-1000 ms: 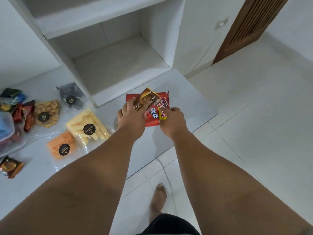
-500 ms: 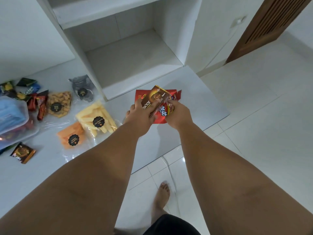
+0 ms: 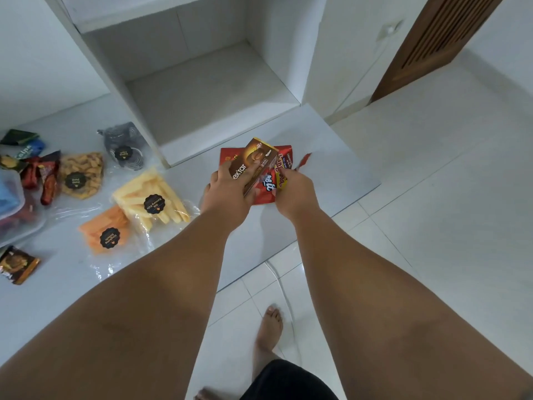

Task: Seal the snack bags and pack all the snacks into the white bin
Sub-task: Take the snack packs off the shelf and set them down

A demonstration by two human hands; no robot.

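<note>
- The small brown packet lies nearest, on the surface far left of the brown box. Its gold print is too small to read.
- The orange chip bag and the yellow stick bag lie left of the brown box, touching each other. Their clear film looks soft, crinkly and slippery, and the contents look brittle. They are best taken by the loose film at the mouth, not squeezed. Each carries a round black label, but I cannot read the script with certainty.
- A pale plastic tub sits at the far left of the brown box. I cannot tell whether it is the white bin.
- The left hand grips the brown box, thumb on top and fingers curled round its near end. The box looks like light, stiff card, so the long sides are the safe hold. White letters read "extar", with the start hidden by the hand.
- The right hand pinches the red packets, which lie under and just right of the brown box. They look like thin, slick, light foil that is likely to fan apart, so the bunch should be held together. Their lettering is only partly visible.
- Beyond, left of the brown box, are a cracker bag, a dark snack bag and a blue packet showing "alpe".
</note>
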